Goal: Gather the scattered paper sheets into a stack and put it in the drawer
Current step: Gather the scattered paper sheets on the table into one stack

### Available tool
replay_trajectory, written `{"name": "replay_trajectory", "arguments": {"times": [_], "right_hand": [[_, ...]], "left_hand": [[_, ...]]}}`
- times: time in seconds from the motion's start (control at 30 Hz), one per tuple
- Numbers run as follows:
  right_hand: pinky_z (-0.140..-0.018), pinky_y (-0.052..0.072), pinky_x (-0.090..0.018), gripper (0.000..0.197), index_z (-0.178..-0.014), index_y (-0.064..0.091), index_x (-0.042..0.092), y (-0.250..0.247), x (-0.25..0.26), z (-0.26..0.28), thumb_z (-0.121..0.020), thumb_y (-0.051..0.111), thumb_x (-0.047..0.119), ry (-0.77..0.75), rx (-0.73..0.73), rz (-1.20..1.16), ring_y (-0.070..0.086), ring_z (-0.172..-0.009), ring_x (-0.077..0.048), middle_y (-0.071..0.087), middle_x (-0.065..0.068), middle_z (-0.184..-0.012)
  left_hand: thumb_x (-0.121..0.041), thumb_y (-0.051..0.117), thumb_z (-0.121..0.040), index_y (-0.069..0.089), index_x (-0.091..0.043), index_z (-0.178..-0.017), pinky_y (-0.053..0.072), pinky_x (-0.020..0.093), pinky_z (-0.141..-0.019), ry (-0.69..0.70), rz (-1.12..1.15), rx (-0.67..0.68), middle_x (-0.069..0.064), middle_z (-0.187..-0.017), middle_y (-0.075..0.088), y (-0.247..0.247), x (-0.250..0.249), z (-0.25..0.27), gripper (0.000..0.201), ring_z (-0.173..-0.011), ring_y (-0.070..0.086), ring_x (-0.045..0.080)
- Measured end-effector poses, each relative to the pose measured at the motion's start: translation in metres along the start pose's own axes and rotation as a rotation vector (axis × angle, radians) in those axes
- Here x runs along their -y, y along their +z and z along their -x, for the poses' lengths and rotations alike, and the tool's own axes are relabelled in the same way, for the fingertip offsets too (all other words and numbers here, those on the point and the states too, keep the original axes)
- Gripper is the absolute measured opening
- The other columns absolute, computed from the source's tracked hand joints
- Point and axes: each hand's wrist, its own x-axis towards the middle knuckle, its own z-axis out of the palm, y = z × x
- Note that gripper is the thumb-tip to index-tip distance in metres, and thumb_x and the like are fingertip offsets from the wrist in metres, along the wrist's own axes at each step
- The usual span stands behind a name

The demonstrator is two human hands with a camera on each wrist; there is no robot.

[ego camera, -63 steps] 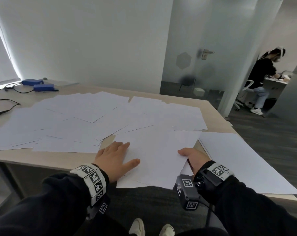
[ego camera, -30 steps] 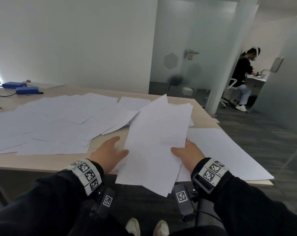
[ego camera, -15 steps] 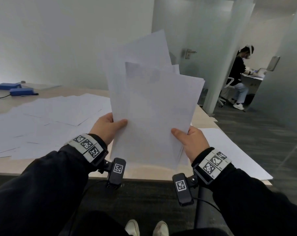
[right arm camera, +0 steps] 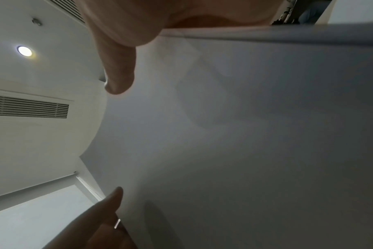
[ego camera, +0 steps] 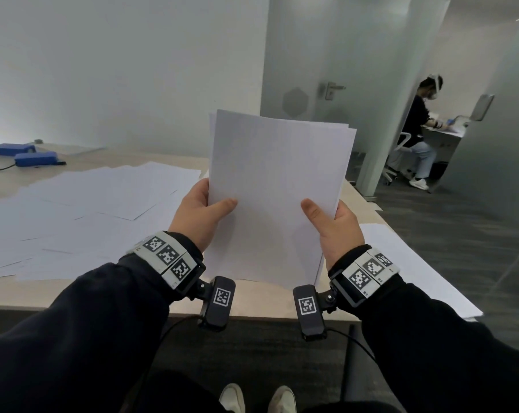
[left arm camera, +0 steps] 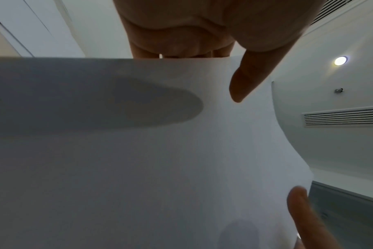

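Observation:
I hold a stack of white paper sheets [ego camera: 274,186] upright above the near table edge, its lower edge close to the tabletop. My left hand [ego camera: 200,214] pinches its left side, thumb in front and fingers behind. My right hand [ego camera: 331,223] pinches the right side the same way. Both wrist views are filled by the stack [left arm camera: 138,151] [right arm camera: 245,134], with a thumb lying on its face. Many loose sheets [ego camera: 82,210] still lie scattered over the left half of the table. One large sheet [ego camera: 401,263] lies at the right corner. No drawer is in view.
The light wood table [ego camera: 73,296] runs along the wall. Two blue boxes [ego camera: 26,155] with cables sit at its far left. A frosted glass partition and door [ego camera: 321,84] stand behind. A seated person [ego camera: 419,135] works at a desk in the far right room.
Both hands drew sheets together on the table, lifted them upright as an uneven fan, and have now lowered and squared them into a neat stack.

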Motion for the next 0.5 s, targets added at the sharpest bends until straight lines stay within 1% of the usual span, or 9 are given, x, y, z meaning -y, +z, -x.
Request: {"name": "replay_trajectory", "arguments": {"times": [0.1,0.17,0.23,0.27,0.33,0.4,0.47,0.5], "right_hand": [[-0.079,0.059,-0.036,0.032,-0.109,0.069,0.019,-0.002,-0.004,0.004,-0.082,0.075,0.035,0.03,0.003,-0.024,0.074,-0.09,-0.018,0.077,0.0,-0.099],[-0.077,0.059,-0.033,0.026,-0.108,0.069,0.016,-0.005,-0.01,0.012,-0.085,0.075,0.026,0.077,0.022,-0.053,0.074,-0.09,-0.02,0.077,-0.002,-0.099],[-0.07,0.058,-0.027,0.02,-0.104,0.071,0.015,-0.005,-0.016,0.02,-0.085,0.075,0.02,0.128,0.032,-0.067,0.074,-0.088,-0.021,0.078,-0.003,-0.095],[-0.068,0.058,-0.026,0.018,-0.102,0.072,0.015,-0.004,-0.018,0.022,-0.084,0.075,0.019,0.142,0.031,-0.058,0.074,-0.087,-0.021,0.078,-0.003,-0.093],[-0.071,0.059,-0.029,0.017,-0.099,0.073,0.015,-0.001,-0.017,0.022,-0.083,0.077,0.02,0.155,0.017,-0.035,0.074,-0.086,-0.022,0.078,-0.003,-0.092],[-0.074,0.06,-0.033,0.018,-0.099,0.073,0.014,0.001,-0.012,0.017,-0.083,0.076,0.019,0.156,0.007,-0.053,0.075,-0.085,-0.023,0.078,-0.004,-0.092],[-0.07,0.06,-0.032,0.017,-0.1,0.073,0.013,-0.001,-0.009,0.014,-0.084,0.076,0.017,0.151,0.013,-0.073,0.075,-0.083,-0.022,0.078,-0.005,-0.091],[-0.068,0.059,-0.031,0.016,-0.099,0.073,0.014,-0.002,-0.01,0.015,-0.084,0.076,0.017,0.156,0.017,-0.066,0.075,-0.082,-0.022,0.078,-0.005,-0.091]], "left_hand": [[-0.022,0.069,-0.077,0.064,-0.021,-0.119,0.054,0.044,-0.093,-0.021,0.016,-0.016,-0.001,-0.109,0.075,-0.002,0.007,0.003,0.042,-0.101,0.071,0.02],[-0.023,0.071,-0.074,0.066,-0.021,-0.116,0.054,0.043,-0.093,-0.057,0.025,-0.026,-0.001,-0.108,0.075,-0.002,0.017,0.007,0.043,-0.101,0.071,0.02],[-0.023,0.072,-0.072,0.069,-0.022,-0.109,0.054,0.042,-0.09,-0.102,0.052,-0.041,-0.002,-0.104,0.076,-0.001,0.025,0.013,0.037,-0.099,0.071,0.021],[-0.021,0.073,-0.072,0.07,-0.023,-0.104,0.054,0.04,-0.087,-0.117,0.064,-0.051,-0.003,-0.1,0.077,0.0,0.027,0.014,0.032,-0.098,0.072,0.022],[-0.018,0.074,-0.074,0.071,-0.02,-0.098,0.054,0.039,-0.082,-0.133,0.083,-0.063,-0.001,-0.095,0.078,0.002,0.026,0.015,0.025,-0.094,0.073,0.023],[-0.018,0.072,-0.072,0.072,-0.016,-0.099,0.055,0.04,-0.083,-0.127,0.104,-0.071,0.003,-0.097,0.077,0.004,0.022,0.013,0.027,-0.093,0.073,0.024],[-0.02,0.071,-0.072,0.072,-0.016,-0.102,0.056,0.041,-0.086,-0.117,0.107,-0.066,0.004,-0.1,0.077,0.004,0.019,0.012,0.031,-0.095,0.073,0.025],[-0.022,0.07,-0.072,0.072,-0.018,-0.103,0.055,0.041,-0.087,-0.122,0.094,-0.063,0.003,-0.101,0.077,0.003,0.021,0.013,0.031,-0.096,0.072,0.025]]}}
